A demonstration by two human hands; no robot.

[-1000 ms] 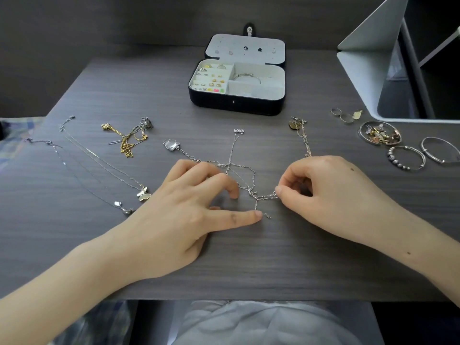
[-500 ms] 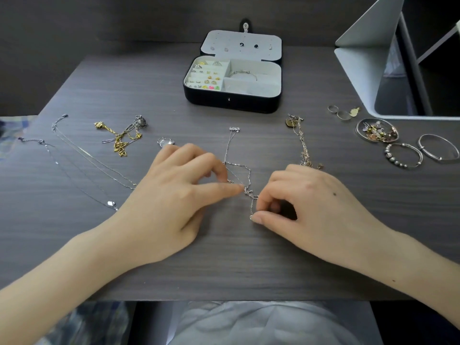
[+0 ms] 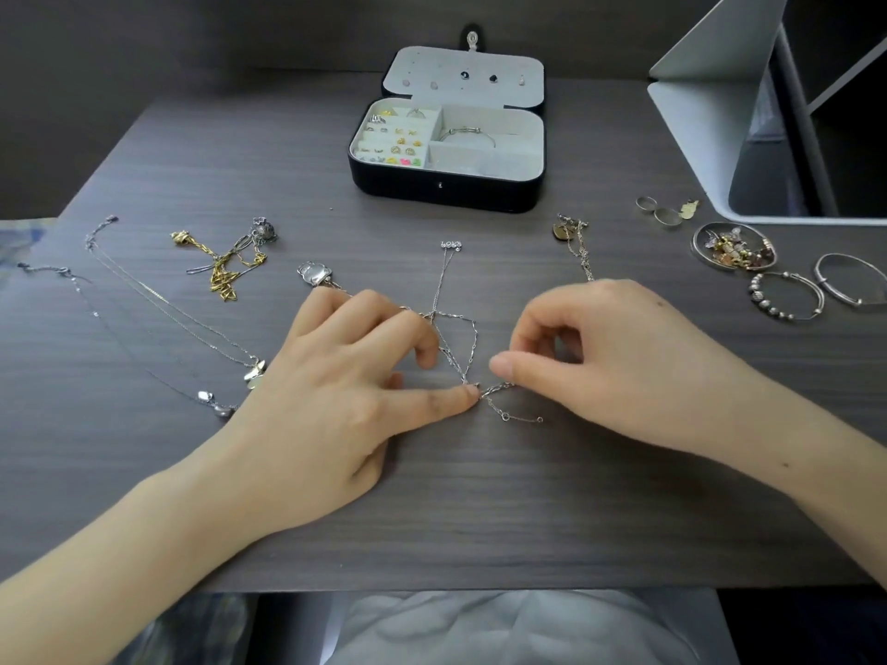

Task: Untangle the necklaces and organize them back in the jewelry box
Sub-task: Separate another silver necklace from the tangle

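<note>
Tangled silver chains [image 3: 468, 343] lie on the dark table between my hands. My left hand [image 3: 350, 381] pins the knot with its thumb tip and curled index finger. My right hand [image 3: 609, 348] pinches a chain end just right of the knot, and a loose tail [image 3: 521, 417] trails below it. A "love" pendant [image 3: 451, 244] sits at the top of one chain. The open black jewelry box [image 3: 446, 184] stands at the back centre, with earrings and a bangle in its compartments.
Thin silver necklaces [image 3: 158, 319] and a gold chain tangle [image 3: 223, 266] lie at the left. A silver pendant [image 3: 312, 273] sits by my left fingers. Rings [image 3: 660, 211], a charm dish [image 3: 732, 247] and bangles [image 3: 787, 295] lie right. A white stand [image 3: 720, 112] occupies the back right.
My right hand has slid right, drawing a chain end out of the knot so its tail lies free. My left thumb stays pressed on the knot.
</note>
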